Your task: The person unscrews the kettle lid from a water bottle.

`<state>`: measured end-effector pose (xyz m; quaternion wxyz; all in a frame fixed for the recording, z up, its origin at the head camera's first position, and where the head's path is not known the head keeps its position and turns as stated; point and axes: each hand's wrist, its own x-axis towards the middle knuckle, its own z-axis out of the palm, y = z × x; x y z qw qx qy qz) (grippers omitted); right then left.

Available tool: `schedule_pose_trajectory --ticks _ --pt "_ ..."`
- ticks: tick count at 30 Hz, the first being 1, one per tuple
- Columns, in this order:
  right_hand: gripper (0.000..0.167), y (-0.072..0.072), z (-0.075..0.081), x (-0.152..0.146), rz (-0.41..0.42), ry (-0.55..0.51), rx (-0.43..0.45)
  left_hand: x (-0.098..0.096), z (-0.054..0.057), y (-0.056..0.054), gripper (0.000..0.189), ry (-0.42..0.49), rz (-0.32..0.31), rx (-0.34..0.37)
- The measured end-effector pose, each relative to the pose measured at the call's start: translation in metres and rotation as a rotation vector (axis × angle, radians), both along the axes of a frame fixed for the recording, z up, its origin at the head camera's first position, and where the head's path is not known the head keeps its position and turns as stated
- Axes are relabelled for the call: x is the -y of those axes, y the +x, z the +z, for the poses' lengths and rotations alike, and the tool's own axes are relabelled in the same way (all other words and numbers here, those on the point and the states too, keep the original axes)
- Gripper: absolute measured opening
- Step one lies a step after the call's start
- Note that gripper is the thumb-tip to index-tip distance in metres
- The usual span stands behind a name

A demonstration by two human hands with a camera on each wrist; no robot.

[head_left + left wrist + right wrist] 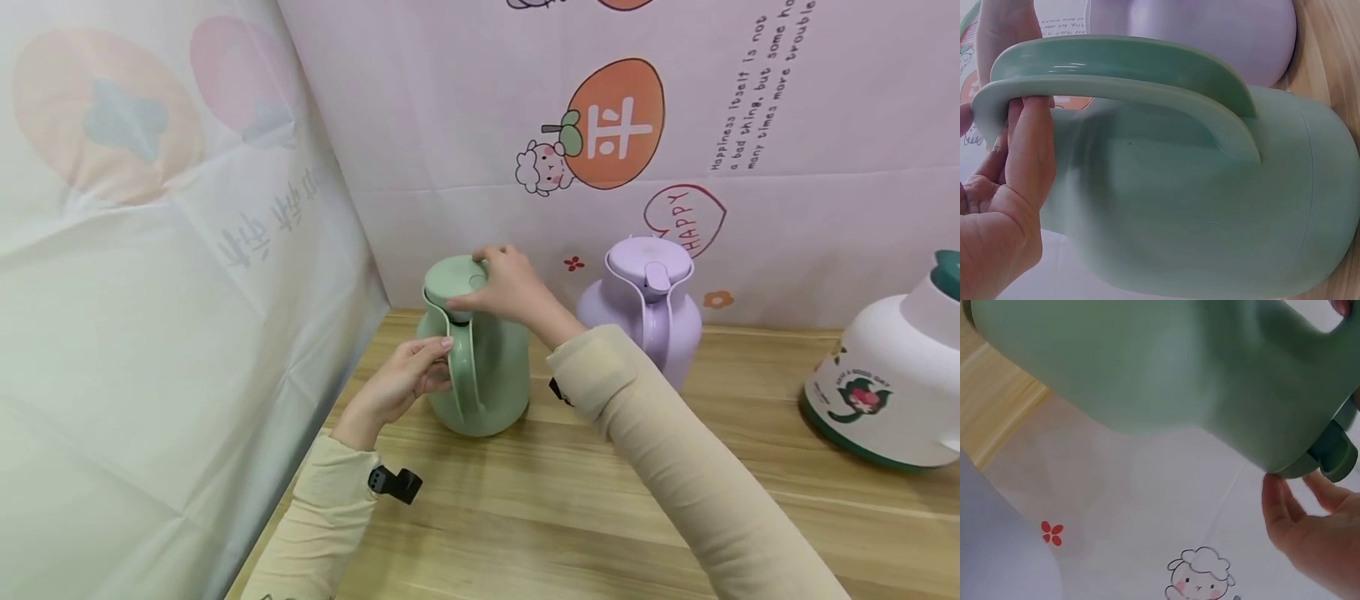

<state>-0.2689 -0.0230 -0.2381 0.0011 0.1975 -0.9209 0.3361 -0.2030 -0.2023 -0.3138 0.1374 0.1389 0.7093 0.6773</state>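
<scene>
A green thermos jug (504,367) stands upright on the wooden table, near the left-hand corner. My left hand (401,379) pinches the upper part of its handle (463,375), thumb on the outer side. In the left wrist view, the fingers (1032,144) reach under the handle's top end. My right hand (510,287) grips the jug's round lid (450,279), with thumb and fingers on opposite sides of the rim. The right wrist view shows that hand (1319,534) at the lid's edge, beside a green tab (1340,459) that sticks out.
A purple thermos jug (678,333) stands just right of the green one, behind my right forearm. Farther right is a white jug (892,367) with a green base and flower print. Printed cloth (465,167) hangs behind the table (525,517) and along its left side.
</scene>
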Motion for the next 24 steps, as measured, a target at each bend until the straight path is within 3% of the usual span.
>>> schedule_pose_trajectory --ticks 7,15,19,24 --pt "0.075 -0.005 0.001 -0.012 0.029 -0.053 0.018 0.000 0.000 -0.001 0.022 0.016 -0.004 0.011" --pt "0.061 -0.006 0.002 -0.028 0.079 -0.084 -0.026 -0.002 0.001 -0.001 0.023 0.031 0.004 0.027" --pt "0.063 -0.008 0.003 -0.027 0.086 -0.067 -0.018 -0.002 0.001 0.001 0.024 0.036 0.006 0.046" --pt "0.069 -0.003 0.003 -0.019 0.058 -0.027 -0.084 -0.001 0.002 0.003 0.028 0.014 0.010 0.073"
